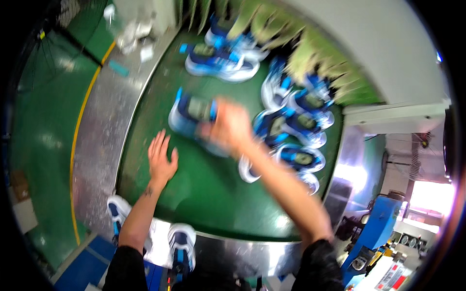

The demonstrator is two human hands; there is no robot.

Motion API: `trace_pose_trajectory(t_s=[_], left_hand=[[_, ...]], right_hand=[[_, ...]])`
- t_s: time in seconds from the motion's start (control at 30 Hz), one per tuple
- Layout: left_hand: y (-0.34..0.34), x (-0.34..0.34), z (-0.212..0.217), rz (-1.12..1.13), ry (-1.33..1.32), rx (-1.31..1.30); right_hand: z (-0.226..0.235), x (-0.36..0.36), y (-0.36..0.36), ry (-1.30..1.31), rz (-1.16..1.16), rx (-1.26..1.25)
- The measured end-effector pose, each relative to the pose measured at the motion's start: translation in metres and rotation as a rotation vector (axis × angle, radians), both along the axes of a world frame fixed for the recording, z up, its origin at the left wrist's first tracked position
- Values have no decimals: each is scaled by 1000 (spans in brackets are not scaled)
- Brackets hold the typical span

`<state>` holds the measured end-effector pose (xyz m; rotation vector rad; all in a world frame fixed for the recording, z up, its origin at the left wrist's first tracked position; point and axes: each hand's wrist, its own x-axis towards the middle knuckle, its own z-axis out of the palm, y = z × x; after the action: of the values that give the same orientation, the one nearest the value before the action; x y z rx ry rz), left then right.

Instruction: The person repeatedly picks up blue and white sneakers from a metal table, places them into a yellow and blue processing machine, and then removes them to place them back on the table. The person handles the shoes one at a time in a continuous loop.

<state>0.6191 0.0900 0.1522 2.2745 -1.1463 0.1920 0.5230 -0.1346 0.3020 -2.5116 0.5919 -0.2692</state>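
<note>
My right hand (232,125), smeared by motion, is closed on the upper of a blue sneaker (185,115) with a pale sole. Its toe is partly hidden by the fingers and blurred. My left hand (162,157) is just nearer to me, open with fingers spread, low over the green belt surface (204,199) and apart from the shoe; whether it touches the belt I cannot tell. Behind the held shoe lie more blue sneakers (221,64). Right of my right hand several others (305,123) lie close together, some partly covered by my forearm.
Pale green fringed flaps (310,56) hang at the far side under a light housing (388,53). A metal border (99,140) edges the belt. Close to me are two white-soled sneakers, one left (118,209) and one nearer centre (182,242). A blue machine (371,225) stands right.
</note>
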Motion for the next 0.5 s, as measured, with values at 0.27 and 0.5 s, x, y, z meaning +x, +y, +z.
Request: trace_pose_trajectory(t_s=[0.27, 0.5], left_hand=[[-9, -56, 142, -355, 1302, 213], [44, -299, 338, -1005, 1818, 583]], right_hand=[[161, -322, 223, -397, -319, 661], [220, -448, 301, -838, -436, 122]])
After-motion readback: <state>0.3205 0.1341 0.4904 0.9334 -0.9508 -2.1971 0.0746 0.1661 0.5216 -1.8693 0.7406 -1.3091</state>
